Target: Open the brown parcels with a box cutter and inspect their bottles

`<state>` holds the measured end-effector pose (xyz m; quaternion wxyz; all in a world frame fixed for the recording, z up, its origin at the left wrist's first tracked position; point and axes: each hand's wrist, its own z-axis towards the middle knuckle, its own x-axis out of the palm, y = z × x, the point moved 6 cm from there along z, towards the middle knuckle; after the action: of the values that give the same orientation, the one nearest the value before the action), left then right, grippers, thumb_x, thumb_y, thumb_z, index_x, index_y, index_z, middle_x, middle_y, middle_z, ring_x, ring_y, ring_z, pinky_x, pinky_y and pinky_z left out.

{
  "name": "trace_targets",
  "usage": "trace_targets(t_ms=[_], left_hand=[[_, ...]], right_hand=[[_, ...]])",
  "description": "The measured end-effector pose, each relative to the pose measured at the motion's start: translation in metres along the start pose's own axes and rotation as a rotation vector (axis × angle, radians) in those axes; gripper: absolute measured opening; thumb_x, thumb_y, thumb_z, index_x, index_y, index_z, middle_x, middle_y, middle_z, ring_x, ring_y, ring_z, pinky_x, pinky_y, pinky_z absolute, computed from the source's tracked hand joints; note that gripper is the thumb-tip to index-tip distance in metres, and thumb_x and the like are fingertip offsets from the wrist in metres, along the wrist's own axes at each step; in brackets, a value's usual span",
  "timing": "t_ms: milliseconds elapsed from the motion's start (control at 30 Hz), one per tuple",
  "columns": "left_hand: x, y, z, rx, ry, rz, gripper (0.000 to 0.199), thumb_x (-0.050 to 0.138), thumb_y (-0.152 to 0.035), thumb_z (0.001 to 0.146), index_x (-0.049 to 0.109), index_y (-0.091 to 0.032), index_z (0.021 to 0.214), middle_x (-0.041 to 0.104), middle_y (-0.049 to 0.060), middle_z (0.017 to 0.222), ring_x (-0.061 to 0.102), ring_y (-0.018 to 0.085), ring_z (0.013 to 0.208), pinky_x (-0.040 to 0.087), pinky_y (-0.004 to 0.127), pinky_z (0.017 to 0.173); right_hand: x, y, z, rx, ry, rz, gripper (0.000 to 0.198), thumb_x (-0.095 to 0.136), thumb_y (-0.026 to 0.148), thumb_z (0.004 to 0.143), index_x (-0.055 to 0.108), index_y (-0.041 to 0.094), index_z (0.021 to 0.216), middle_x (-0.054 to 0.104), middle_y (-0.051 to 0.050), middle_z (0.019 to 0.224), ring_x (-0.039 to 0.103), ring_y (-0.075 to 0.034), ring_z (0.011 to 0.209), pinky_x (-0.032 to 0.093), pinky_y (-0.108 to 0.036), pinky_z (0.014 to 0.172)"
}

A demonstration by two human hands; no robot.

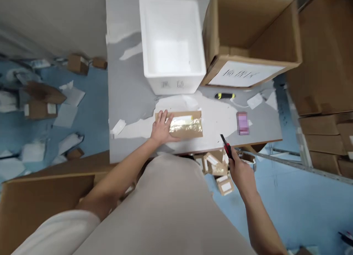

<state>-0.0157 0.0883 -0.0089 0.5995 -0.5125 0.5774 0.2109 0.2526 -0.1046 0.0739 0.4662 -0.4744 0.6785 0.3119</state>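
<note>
A flat cardboard box (187, 133) with shiny clear tape and a pale label lies on the worn tabletop, close to its front edge. My left hand (162, 129) rests on the box's left end, fingers spread. In my right hand (241, 174) is a box cutter (226, 146) with a red and black handle. Its dark blade points up and to the left, apart from the box, near the table's front edge. My right fingers are wrapped round the handle.
Behind the box stand a white foam bin (175, 84) and a large open carton (215, 64) with a handwritten sign. A black and yellow cutter (224, 96) and a pink packet (243, 122) lie to the right. Small boxes (226, 185) and paper litter the blue floor.
</note>
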Motion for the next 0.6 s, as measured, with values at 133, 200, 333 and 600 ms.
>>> trace_targets(t_ms=[133, 200, 333, 600], left_hand=[[-0.002, -0.001, -0.002, -0.007, -0.055, -0.017, 0.12, 0.072, -0.074, 0.048, 0.031, -0.016, 0.145, 0.025, 0.023, 0.152, 0.019, 0.046, 0.139, 0.042, 0.06, 0.095], [0.0, -0.001, -0.008, -0.071, -0.117, -0.048, 0.12, 0.072, -0.074, 0.048, 0.03, -0.016, 0.145, 0.027, 0.024, 0.15, 0.02, 0.046, 0.139, 0.044, 0.059, 0.093], [0.008, 0.001, -0.026, -0.273, -0.291, -0.173, 0.124, 0.074, -0.074, 0.046, 0.025, -0.015, 0.144, 0.027, 0.028, 0.146, 0.021, 0.046, 0.137, 0.045, 0.057, 0.091], [0.007, 0.032, -0.052, -0.453, -0.284, -0.323, 0.065, 0.062, -0.048, 0.078, 0.048, -0.013, 0.131, 0.051, 0.016, 0.117, 0.046, 0.033, 0.119, 0.037, 0.051, 0.104]], right_hand=[[-0.006, -0.025, 0.016, 0.252, -0.248, 0.564, 0.061, 0.034, 0.044, 0.093, 0.028, 0.017, 0.148, 0.068, -0.01, 0.083, 0.061, -0.02, 0.059, 0.048, -0.032, 0.055], [0.016, -0.01, 0.035, 0.278, -0.228, 1.028, 0.066, 0.038, 0.052, 0.09, 0.026, 0.02, 0.146, 0.067, -0.009, 0.097, 0.063, -0.017, 0.065, 0.052, -0.031, 0.058], [0.072, 0.065, 0.071, 0.218, 0.045, 1.613, 0.057, 0.055, 0.059, 0.08, 0.047, 0.021, 0.121, 0.06, -0.01, 0.117, 0.065, -0.02, 0.095, 0.058, -0.033, 0.071], [0.088, 0.135, 0.099, 0.058, 0.131, 1.802, 0.049, 0.056, 0.059, 0.079, 0.048, 0.028, 0.116, 0.052, -0.005, 0.131, 0.054, -0.019, 0.113, 0.057, -0.037, 0.079]])
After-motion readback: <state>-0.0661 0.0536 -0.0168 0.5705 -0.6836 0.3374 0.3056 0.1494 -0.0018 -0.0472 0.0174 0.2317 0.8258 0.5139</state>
